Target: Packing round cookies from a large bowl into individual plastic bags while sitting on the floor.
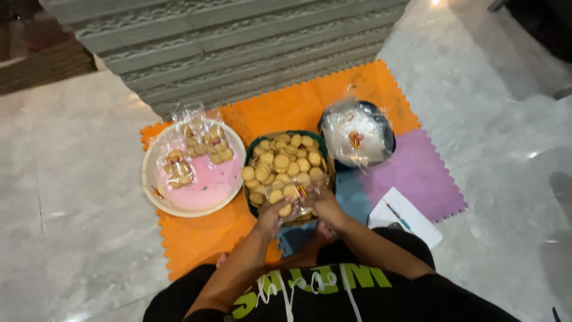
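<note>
Status, read left to right. The pink basin (193,194) on the orange foam mat (196,238) contains three filled clear packets of biscuits (202,143); these appear finished and set aside, and most of the basin floor is bare.

At centre, the dark green bowl (250,156) is heaped with loose round biscuits (286,161), so by judgement the greater part of the stock is unpacked.

The left hand (271,216) is at the near rim of the bowl, fingers curled around one or two biscuits. The right hand (325,206) is just beside it, pinching a small clear bag (304,200) that lies against the bowl's near edge. Whether that bag already holds biscuits cannot be told.

Further right, a dark bowl (387,128) holds a bundle of empty clear bags (354,134), seemingly unused supply. A white sheet of paper (405,217) with a pen lies near the purple mat (417,173), on the tiled floor (77,197).

Judgement: packing is at an early stage, three packets complete and one in hand.
</note>
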